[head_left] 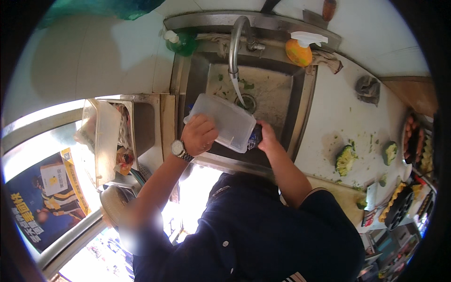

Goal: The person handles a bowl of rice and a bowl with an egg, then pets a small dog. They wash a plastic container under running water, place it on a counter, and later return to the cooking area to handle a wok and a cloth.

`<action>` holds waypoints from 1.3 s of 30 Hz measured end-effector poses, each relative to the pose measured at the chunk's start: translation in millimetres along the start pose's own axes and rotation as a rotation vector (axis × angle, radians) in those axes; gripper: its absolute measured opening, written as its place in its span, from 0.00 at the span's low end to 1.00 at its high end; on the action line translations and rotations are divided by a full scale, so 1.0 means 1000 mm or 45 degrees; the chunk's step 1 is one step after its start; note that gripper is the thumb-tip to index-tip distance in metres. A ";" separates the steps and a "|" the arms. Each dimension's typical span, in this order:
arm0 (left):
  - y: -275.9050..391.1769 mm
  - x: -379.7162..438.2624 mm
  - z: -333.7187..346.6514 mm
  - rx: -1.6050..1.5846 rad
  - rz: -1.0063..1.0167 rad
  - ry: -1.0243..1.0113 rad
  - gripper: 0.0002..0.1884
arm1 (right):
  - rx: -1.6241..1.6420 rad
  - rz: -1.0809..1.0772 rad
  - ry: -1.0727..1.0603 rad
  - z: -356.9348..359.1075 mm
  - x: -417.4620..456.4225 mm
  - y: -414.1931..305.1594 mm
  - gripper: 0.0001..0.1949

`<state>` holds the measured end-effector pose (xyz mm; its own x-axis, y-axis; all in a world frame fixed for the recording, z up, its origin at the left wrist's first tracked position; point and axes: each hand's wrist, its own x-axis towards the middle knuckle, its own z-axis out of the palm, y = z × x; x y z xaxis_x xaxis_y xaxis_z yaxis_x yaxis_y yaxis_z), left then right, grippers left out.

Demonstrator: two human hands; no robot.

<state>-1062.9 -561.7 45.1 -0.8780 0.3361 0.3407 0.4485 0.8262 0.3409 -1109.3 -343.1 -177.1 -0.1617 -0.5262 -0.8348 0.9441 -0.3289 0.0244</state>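
A translucent plastic container (225, 121) is held tilted over the stainless steel sink (297, 105). My left hand (200, 134), with a metal watch at its wrist, curls over the container's left end. At the right end, my right hand (266, 135) grips a dark blue patterned item (254, 136) against the container; what it is I cannot tell. Water runs in a stream (238, 90) from the curved metal faucet (234, 49), beside the container's far side. Green leaf scraps (248, 85) lie in the basin near the drain (248, 103).
A green bottle (182, 44) and an orange spray bottle (298, 52) stand behind the sink. Broccoli pieces (345, 160) and crumbs lie on the right counter, with a cleaver (370, 197) nearby. A clear plastic bin (102, 141) and a metal tray (144, 123) are at left.
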 end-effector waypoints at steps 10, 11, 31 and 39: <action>-0.021 0.020 0.025 0.007 -0.059 -0.022 0.12 | 0.070 -0.695 0.355 0.029 -0.031 -0.008 0.11; -0.023 0.025 0.034 -0.017 -0.046 -0.035 0.11 | 0.074 -0.761 0.392 0.022 -0.023 -0.013 0.11; 0.021 -0.033 0.103 -1.481 -2.068 0.771 0.23 | -1.773 -1.462 0.254 0.034 -0.020 -0.017 0.18; -0.049 -0.041 0.084 -0.896 -1.983 0.468 0.12 | -1.418 -1.244 0.224 0.051 -0.030 -0.018 0.17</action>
<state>-1062.9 -578.3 -58.9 -0.4866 -0.7046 -0.5164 -0.6356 -0.1200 0.7627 -1136.4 -361.1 -124.0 -0.8843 -0.3308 -0.3296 0.2288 0.3084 -0.9233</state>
